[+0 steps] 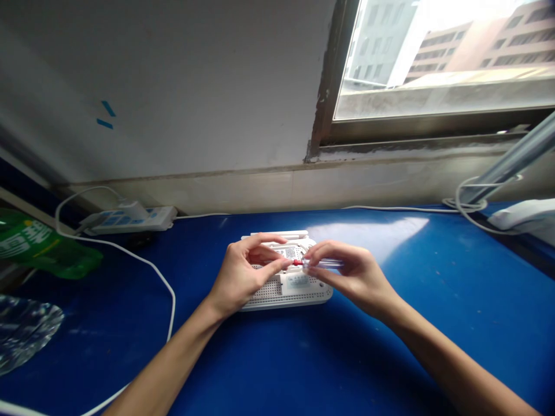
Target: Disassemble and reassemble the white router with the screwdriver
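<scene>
A white perforated device (299, 296), which looks like a Wi-Fi router, lies on the blue tabletop with its label side up. Over it, my right hand (355, 271) is closed around the clear handle of a small screwdriver (336, 264) with a red collar. The screwdriver lies almost level and points left. My left hand (245, 271) pinches at its front end, thumb and fingertip meeting just beyond the red part. Those fingers hide the shaft and tip, and whether a small piece is there too cannot be seen. Both hands cover parts of the device.
At the back left, a white power strip (162, 218) has a plug in it, and a white cable (162, 277) curves across the table. A green bottle (56, 248) and a clear plastic bottle (30, 329) lie at the left. A metal pole (511, 156) stands back right.
</scene>
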Available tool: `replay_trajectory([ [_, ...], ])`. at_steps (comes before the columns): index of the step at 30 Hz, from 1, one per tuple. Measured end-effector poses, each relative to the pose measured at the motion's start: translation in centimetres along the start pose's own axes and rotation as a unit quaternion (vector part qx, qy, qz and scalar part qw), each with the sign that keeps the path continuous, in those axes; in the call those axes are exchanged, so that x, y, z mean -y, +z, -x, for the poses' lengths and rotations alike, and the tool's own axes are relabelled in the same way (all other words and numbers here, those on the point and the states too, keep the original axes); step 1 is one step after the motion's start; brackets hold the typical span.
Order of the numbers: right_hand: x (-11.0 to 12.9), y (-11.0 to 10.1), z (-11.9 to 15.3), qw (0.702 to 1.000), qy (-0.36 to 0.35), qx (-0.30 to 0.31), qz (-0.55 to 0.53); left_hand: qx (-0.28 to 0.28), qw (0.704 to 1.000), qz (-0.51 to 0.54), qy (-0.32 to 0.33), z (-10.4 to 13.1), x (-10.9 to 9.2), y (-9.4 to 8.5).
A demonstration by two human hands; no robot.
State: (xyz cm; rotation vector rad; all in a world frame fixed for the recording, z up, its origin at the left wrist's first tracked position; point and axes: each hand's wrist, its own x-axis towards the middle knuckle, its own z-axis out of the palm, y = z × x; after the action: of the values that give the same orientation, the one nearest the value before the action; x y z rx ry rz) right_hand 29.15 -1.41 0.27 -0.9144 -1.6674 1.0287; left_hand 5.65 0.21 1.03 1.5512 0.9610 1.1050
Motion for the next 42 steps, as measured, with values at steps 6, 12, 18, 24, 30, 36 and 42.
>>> replay_trajectory([
  [6,0.1,0.2,0.3,0.990,-0.072,-0.020,0.116,0.019,1.000,-0.014,-0.004,0.3,-0.3,0.3],
  [12,0.4,0.3,0.3,0.996,-0.035,0.018,0.086,0.011,0.999,-0.036,-0.011,0.6,-0.3,0.5],
  [18,0.4,0.5,0.3,0.997,-0.034,0.001,0.064,0.014,0.999,-0.032,-0.006,0.6,-0.7,0.7],
  [24,0.7,0.3,0.3,0.995,-0.031,0.026,0.087,0.010,0.999,-0.052,0.001,0.9,-0.7,1.1],
  [30,1.3,-1.9,-0.2,0.995,0.025,0.060,0.071,-0.055,0.985,-0.158,0.045,0.6,-0.7,0.2],
  [36,0.8,-5.4,-0.8,0.995,0.078,0.004,0.068,0.010,0.922,-0.370,0.114,0.2,-0.7,-1.3],
  [42,0.2,-7.5,-0.9,0.985,0.095,0.024,0.142,0.117,0.853,-0.498,0.099,0.6,-0.1,-0.6],
])
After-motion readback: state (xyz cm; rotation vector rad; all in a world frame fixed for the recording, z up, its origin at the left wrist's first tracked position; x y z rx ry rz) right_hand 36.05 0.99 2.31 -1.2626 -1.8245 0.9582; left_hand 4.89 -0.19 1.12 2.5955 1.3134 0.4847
